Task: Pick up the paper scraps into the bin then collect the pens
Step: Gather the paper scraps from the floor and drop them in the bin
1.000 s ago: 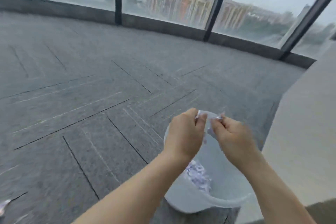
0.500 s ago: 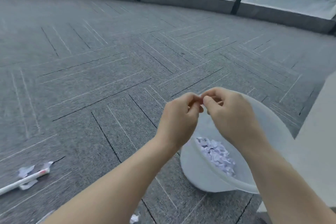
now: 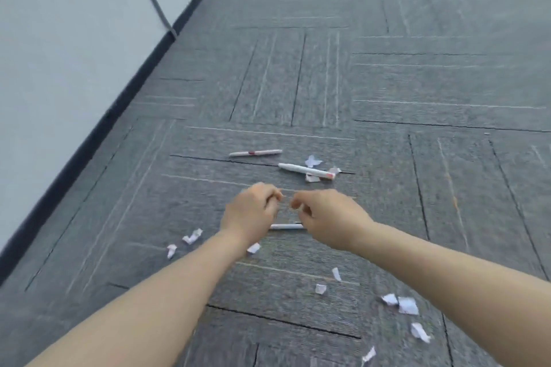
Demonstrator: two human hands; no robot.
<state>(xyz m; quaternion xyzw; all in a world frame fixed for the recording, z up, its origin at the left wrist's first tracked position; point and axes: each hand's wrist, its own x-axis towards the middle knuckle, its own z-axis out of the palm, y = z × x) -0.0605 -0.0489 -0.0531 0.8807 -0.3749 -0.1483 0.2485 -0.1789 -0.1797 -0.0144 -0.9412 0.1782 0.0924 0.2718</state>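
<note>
Both hands hover over the grey carpet floor (image 3: 387, 83), the left hand (image 3: 252, 213) and right hand (image 3: 331, 217) with fingers curled; whether they pinch anything cannot be told. Three white plastic pens lie at twelve o'clock: one (image 3: 255, 153) farthest, one (image 3: 307, 171) red-tipped, one (image 3: 286, 226) under the hands. Small torn white paper scraps (image 3: 408, 305) lie scattered from five to nine o'clock.

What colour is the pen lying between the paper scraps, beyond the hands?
White, with a red band near its right end: the pen, seen in the head view.

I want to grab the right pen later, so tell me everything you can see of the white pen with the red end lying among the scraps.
The white pen looks like smooth plastic, with a tapered tip toward the left and a red band near its right end. It lies flat on the grey carpet, slightly slanted, beyond both hands and untouched by them. Three paper scraps lie close around its right half; one seems tucked under it.
</note>
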